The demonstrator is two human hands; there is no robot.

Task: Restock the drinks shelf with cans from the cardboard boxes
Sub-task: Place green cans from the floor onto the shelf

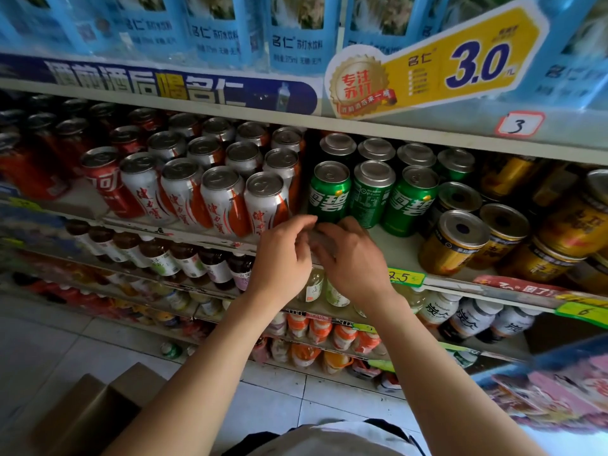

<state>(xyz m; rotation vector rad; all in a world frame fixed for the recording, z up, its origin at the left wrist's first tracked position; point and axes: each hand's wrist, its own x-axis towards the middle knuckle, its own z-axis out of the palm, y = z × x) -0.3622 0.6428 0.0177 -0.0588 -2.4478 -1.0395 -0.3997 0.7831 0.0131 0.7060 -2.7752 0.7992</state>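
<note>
Where stock had been ranked by brand for front-facing sale: white-and-orange aluminium cans [227, 200] at centre left, green aluminium cans [330, 191] at centre, gold tin cans [453, 241] at right, all upright on the grey metal shelf [401, 255]. Brown cardboard boxes [98, 413] at lower left, on the floor, flaps open. Left hand [283, 255] and right hand [353, 258] met at shelf edge below the green cans, fingers curled over something small and blurred; contents indeterminable. No can held.

Blurred thing between left hand [285, 255] and right hand [350, 258], unidentifiable; cardboard boxes [95, 409] cut by bottom edge; red cans [29, 166] at far left blurred; rear can rows shadowed
</note>
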